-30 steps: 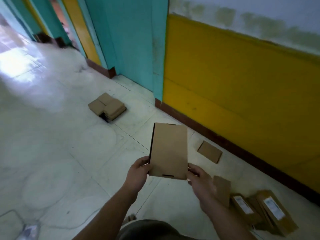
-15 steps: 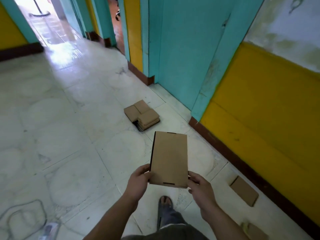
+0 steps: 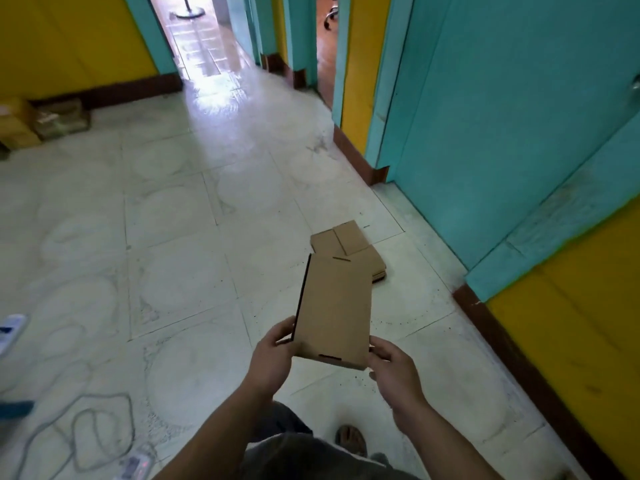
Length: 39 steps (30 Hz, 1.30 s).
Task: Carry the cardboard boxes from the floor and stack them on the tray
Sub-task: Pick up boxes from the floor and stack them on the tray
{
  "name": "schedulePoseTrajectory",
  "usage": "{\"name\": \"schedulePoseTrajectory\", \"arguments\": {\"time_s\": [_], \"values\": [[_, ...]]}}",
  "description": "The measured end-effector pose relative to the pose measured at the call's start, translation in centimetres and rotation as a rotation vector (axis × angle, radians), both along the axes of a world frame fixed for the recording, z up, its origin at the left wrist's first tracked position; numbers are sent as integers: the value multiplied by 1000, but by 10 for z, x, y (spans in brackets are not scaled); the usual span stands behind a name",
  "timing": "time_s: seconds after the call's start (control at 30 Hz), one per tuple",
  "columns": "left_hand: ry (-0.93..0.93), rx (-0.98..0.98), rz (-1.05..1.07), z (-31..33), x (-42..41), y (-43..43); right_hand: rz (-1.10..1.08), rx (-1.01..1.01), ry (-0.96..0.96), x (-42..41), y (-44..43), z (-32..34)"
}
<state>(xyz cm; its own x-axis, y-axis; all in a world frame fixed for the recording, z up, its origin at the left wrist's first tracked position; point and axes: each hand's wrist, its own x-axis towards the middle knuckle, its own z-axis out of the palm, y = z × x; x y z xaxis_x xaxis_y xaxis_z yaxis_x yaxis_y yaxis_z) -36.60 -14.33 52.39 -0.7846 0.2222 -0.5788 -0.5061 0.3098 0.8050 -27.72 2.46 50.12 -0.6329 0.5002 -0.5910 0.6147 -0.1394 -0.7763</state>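
The cardboard box is up in the air in front of the person, above the pale tiled floor, held at its near short end by both hands. The left hand grips the near left corner: its thumb lies along the dark left edge and its other fingers curl underneath, mostly hidden. The right hand grips the near right corner, its fingers bent against the side of the box. Most of the box extends beyond both hands.

The box is flat and oblong, broad face up. Its long axis runs straight away from the person, and the far end overlaps a low stack of flat cardboard boxes on the floor beside the teal door.
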Motion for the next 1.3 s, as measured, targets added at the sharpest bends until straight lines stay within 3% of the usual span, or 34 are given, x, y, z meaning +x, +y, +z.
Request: {"name": "schedulePoseTrajectory", "arguments": {"time_s": [0.33, 0.47, 0.7, 0.87, 1.07, 1.3], "values": [[-44, 164, 152, -30, -219, -22, 34, 18, 3, -207, -33, -13], [-136, 224, 87, -32, -323, -43, -56, -21, -7, -283, -49, -12], [-130, 201, -98, -33, -465, -32, -348, -18, -13, -376, -20, -10], [-108, 169, -287, -42, -540, 22, -464, -1, 3, -434, 35, -22], [-102, 53, -434, -57, -615, 98, -533, -115, -22, -493, 93, -52], [-89, -111, -392, -72, -675, 173, -816, -240, -33, -543, 132, -70]]}}
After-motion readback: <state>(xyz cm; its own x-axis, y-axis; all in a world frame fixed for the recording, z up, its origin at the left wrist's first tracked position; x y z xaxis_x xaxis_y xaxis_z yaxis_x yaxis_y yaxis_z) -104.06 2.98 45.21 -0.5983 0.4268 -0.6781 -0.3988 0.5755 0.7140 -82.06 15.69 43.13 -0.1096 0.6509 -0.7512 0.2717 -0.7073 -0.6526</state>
